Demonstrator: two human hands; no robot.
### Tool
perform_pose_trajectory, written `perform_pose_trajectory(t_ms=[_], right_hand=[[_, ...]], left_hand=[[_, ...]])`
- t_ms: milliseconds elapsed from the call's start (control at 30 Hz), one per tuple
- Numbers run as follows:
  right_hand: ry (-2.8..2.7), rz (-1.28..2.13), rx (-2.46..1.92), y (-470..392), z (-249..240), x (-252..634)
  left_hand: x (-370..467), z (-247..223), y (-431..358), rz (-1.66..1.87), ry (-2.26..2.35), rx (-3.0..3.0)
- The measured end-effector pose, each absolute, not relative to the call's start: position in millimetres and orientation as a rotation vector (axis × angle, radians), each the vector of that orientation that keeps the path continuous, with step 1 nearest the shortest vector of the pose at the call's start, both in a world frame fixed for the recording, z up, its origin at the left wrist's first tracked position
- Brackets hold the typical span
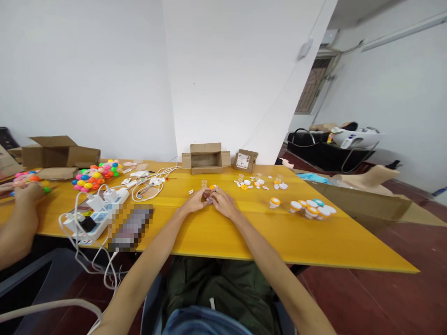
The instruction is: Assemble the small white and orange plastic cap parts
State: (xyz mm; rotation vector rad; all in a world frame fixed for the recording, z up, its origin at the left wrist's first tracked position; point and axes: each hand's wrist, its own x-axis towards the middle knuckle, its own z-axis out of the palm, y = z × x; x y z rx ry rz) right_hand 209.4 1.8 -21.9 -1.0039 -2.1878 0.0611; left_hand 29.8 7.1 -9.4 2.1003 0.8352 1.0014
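My left hand and my right hand meet over the middle of the table, fingertips pinched together around a small, pale, see-through piece. Its kind is mostly hidden by the fingers. Just beyond the hands stands a clear plastic cup, with an orange ring-shaped part beside it. A small white part with dark spots lies left of the hands. Farther right are scattered white and orange parts and clear cups. Nearer, a capped cup stands beside several others with orange, white and teal lids.
Along the wall stand an open cardboard box and a smaller box. On the left are a power strip with cables, a phone and colourful balls. Another person's hand works at the far left.
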Motion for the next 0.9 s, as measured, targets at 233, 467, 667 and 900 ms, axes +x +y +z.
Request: perform_pose_trajectory(t_ms=[233,467,667,900], right_hand=[[-2.193,0.058,-1.012,1.6,-22.4,209.6],[-2.198,0.057,-0.979,3.7,-23.2,211.3],[-2.205,0.080,-0.995,3.5,-22.4,211.8],[-2.201,0.116,-0.983,0.8,-19.1,212.0]], left_hand=[[29.4,-11.9,8.9,1.009,0.818,2.087],[28.4,-13.7,9.7,1.003,0.820,2.084],[29.3,-13.1,8.8,1.007,0.809,2.080],[29.5,-12.7,8.3,1.010,0.825,2.088]])
